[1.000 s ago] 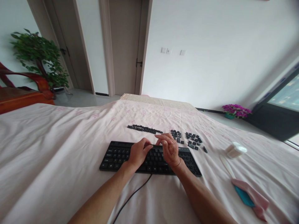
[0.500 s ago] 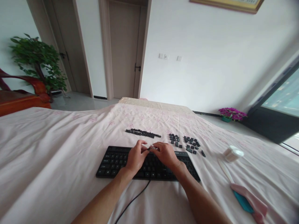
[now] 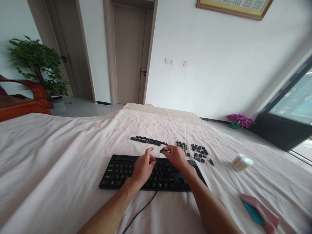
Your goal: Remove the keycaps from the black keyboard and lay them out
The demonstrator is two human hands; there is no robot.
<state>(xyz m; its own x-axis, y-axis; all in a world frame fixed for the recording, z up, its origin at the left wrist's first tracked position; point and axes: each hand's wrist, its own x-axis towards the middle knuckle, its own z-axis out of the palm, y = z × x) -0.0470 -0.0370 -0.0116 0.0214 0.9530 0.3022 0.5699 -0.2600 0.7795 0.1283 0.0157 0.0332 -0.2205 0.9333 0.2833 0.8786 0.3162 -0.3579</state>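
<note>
A black keyboard (image 3: 119,169) lies in front of me, with several key positions bare at its right part. My left hand (image 3: 143,166) rests over its middle, index finger raised apart from the thumb and nothing visible between them. Just past the keyboard's back edge, my right hand (image 3: 177,157) pinches a small silver wire keycap puller (image 3: 166,148), mostly hidden by the fingers. A black keycap (image 3: 162,151) is at the fingertips. Loose keycaps (image 3: 148,141) form rows behind the keyboard, and another group of keycaps (image 3: 199,152) lies to the right.
A pale flowered cloth (image 3: 60,156) covers the table. To the right are a white round container (image 3: 242,162) and a brush (image 3: 253,213) with a pink cloth. The keyboard's cable (image 3: 141,211) runs toward me.
My hands have separated. The right one has moved forward off the keyboard with the puller and keycap, while the left has stayed over the keys and its fingers have parted.
</note>
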